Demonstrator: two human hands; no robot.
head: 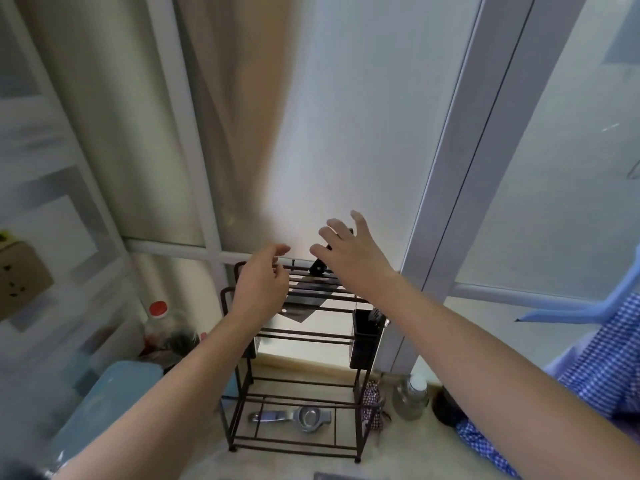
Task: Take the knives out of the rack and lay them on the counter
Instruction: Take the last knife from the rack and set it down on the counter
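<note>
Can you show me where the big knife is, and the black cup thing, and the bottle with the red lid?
knife (304,299), head view, wide blade.
black cup (366,337), head view, front wall.
bottle (158,318), head view, below red cap.

Dark matt metal rack (242,382), shiny steel squeezer (294,418), frosted glass panel (346,133)

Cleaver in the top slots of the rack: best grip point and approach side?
Grip the black handle of the cleaver, coming from above and the right, where the right hand hovers open. The handle sticks up above the rack bars, while the broad blade hangs down through them, so likely lift it up and out.
</note>
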